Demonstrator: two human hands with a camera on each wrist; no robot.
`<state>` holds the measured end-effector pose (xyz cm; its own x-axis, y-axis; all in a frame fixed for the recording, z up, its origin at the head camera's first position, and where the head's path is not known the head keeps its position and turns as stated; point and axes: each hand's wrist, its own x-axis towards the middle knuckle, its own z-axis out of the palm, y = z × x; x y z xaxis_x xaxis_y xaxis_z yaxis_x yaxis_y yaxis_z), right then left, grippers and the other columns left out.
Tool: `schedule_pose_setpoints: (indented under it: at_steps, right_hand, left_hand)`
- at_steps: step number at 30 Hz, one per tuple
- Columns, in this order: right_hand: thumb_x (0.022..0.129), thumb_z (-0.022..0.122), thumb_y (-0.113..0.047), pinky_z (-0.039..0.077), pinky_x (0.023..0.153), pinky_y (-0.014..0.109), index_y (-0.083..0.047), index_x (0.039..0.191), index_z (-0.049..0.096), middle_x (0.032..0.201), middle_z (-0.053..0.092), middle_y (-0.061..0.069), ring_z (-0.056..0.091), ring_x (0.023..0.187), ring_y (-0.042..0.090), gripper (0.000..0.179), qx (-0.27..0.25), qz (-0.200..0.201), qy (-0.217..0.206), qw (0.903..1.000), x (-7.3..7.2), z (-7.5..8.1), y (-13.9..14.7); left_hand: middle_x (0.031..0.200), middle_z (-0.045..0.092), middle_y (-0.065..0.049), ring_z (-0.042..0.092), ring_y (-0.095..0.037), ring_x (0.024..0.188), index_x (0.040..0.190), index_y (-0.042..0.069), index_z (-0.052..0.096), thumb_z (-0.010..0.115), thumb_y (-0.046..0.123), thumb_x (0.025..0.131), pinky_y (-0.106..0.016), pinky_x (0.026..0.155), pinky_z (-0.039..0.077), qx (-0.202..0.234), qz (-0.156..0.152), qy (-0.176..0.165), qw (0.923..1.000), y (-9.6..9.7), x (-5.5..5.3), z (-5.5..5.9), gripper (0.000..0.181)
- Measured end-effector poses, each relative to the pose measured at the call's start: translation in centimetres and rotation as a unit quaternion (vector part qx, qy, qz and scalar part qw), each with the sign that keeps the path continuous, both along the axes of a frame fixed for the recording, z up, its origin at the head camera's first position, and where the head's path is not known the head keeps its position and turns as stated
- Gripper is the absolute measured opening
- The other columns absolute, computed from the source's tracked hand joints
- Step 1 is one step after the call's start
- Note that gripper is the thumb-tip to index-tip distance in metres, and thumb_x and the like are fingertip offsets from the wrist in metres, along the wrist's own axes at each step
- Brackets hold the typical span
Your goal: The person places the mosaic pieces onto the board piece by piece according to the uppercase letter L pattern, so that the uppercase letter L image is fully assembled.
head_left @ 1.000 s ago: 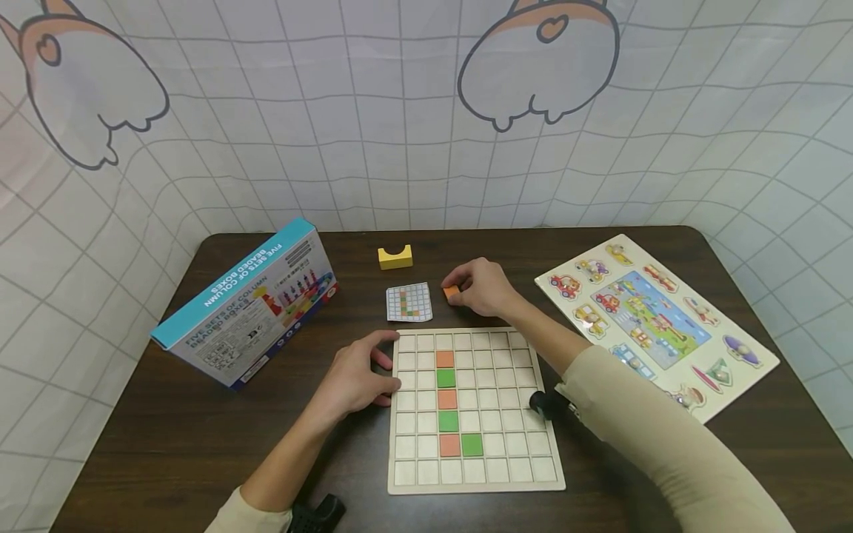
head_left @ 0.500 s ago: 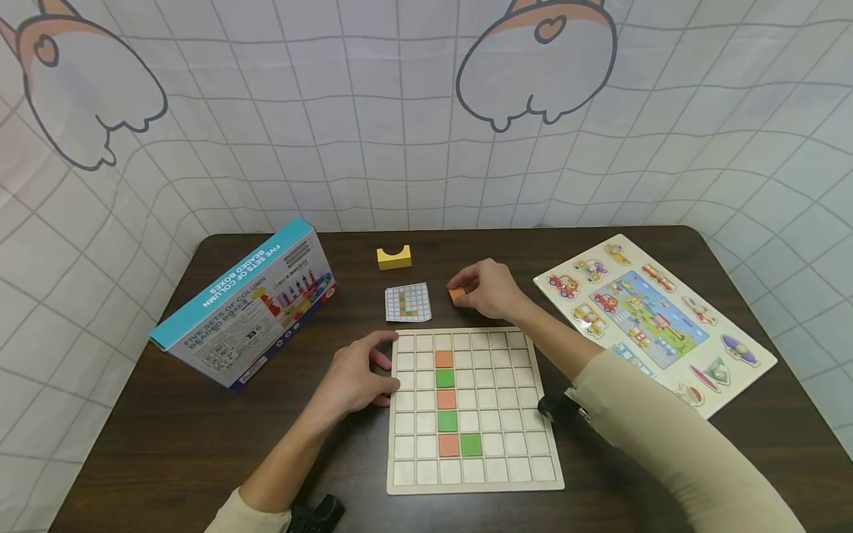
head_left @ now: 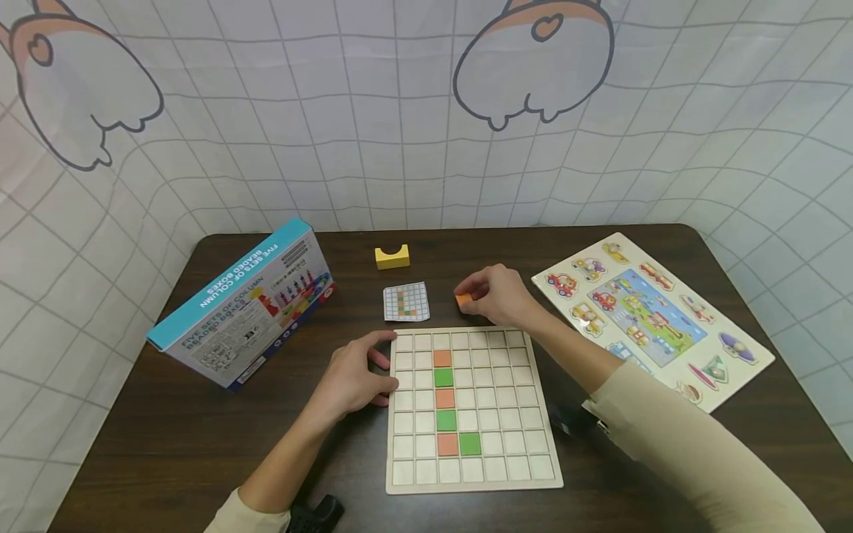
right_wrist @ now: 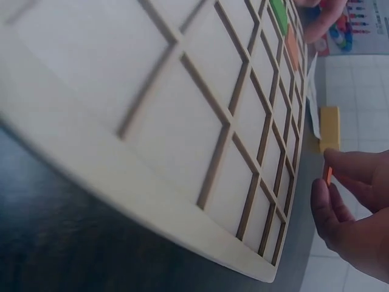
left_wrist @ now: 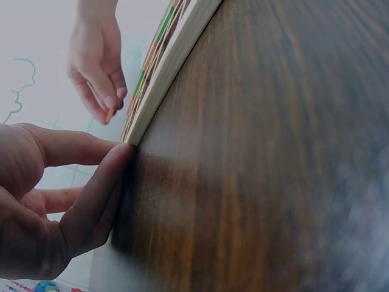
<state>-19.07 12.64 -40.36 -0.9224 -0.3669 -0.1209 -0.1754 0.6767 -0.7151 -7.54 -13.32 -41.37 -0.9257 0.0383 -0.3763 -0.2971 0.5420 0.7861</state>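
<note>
My right hand pinches a small orange square tile between thumb and fingertips, beyond the board's top edge. In the right wrist view the orange tile stands edge-on between the fingertips. My left hand touches the left side of a pale wooden grid board, forefinger at its upper corner and thumb lower down, spread apart along the edge. Orange tiles and green tiles alternate down one column of the board. Another green tile sits to the right of the lowest orange one.
A pattern card lies just beyond the board, with a yellow arch block behind it. At the left stands a blue and white toy box. A picture puzzle board lies at the right, near my right forearm.
My right hand has shifted a little to the right and nearer, the orange tile staying in its pinch. The left hand holds its place at the board's edge.
</note>
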Motion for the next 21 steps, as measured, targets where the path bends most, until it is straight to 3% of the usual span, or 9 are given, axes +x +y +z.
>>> schedule_pose_setpoints:
  at_steps: [6,21]
  right_hand:
    - [0.088,0.083,-0.012,0.054,0.074,0.029,-0.013,0.109,0.082,0.098,0.075,0.003,0.066,0.089,0.018,0.021,-0.009,0.010,0.007,0.9999,1.2,0.0,0.5]
    - [0.083,0.086,-0.012,0.051,0.069,0.029,-0.014,0.105,0.082,0.091,0.071,0.000,0.064,0.082,0.015,0.022,-0.035,0.022,-0.003,0.9992,5.6,-0.2,1.4]
  left_hand:
    - [0.105,0.061,-0.015,0.067,-0.019,0.058,0.147,0.017,0.057,0.082,-0.005,0.081,-0.033,0.053,0.064,-0.002,-0.001,0.003,1.0000,0.0,0.0,0.0,0.075]
    - [0.106,0.062,-0.015,0.067,-0.019,0.058,0.147,0.017,0.057,0.082,-0.005,0.081,-0.032,0.052,0.063,-0.007,-0.003,0.002,1.0000,0.0,0.2,0.1,0.074]
